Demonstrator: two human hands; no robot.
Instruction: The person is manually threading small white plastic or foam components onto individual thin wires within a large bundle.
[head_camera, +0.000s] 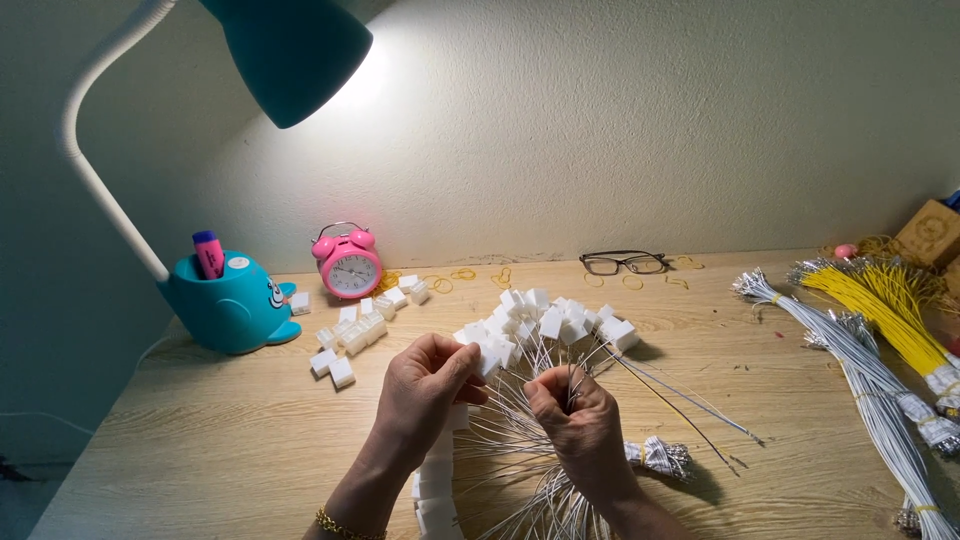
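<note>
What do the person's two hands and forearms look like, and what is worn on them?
Both hands are bare, without gloves, and no sleeves show on the forearms. The left hand has a thin gold chain bracelet at the wrist. The right hand shows no jewellery.

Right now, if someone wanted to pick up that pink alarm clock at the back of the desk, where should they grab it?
Probably by the thin handle arching over the two bells on top of the pink alarm clock, reaching down from above. It stands upright, with clear space above, while white blocks crowd the desk in front.
</note>
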